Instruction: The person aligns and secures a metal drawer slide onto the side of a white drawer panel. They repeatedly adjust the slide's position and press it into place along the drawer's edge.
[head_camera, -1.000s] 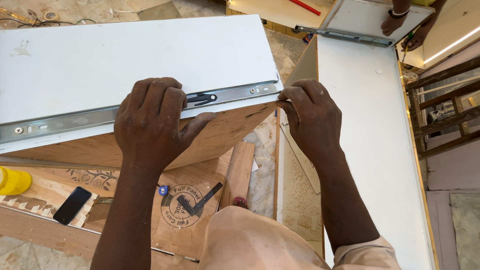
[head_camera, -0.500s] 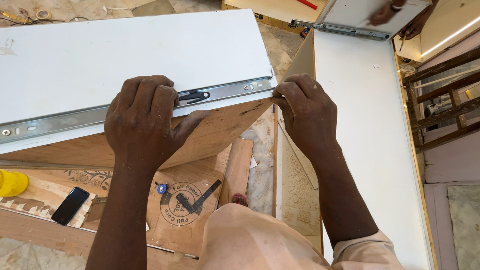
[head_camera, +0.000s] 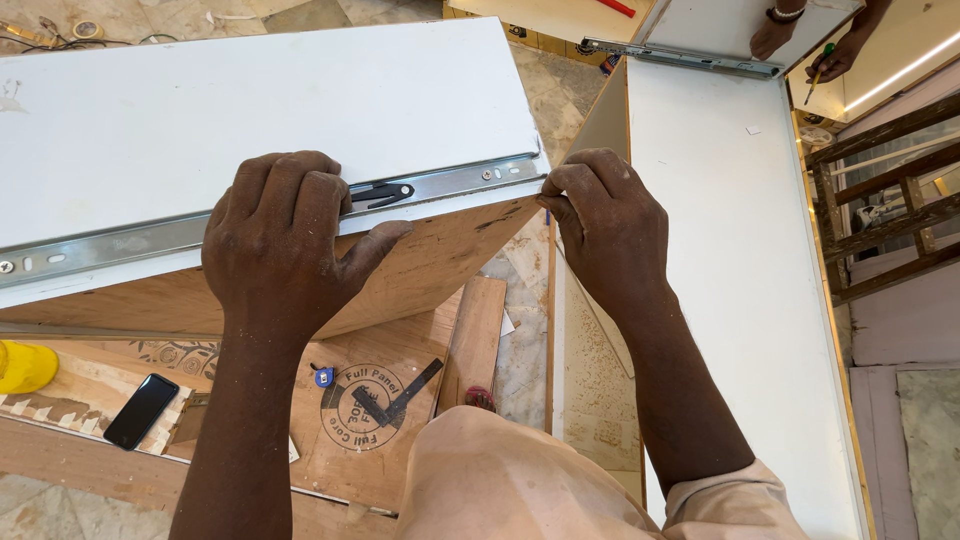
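Note:
A white drawer box with a raw plywood underside lies on its side in front of me. A metal drawer slide with a black lever runs along its near edge. My left hand rests on top of the slide, fingers curled over it and thumb against the plywood below. My right hand pinches the right end of the slide at the box's corner.
A tall white panel stands on the right. Plywood sheets, a black phone and a yellow object lie on the floor below. At the top right another person's hands work on a second slide.
Both hands stay on the slide. The view has shifted slightly, and the box and slide sit a little higher and further left in the frame.

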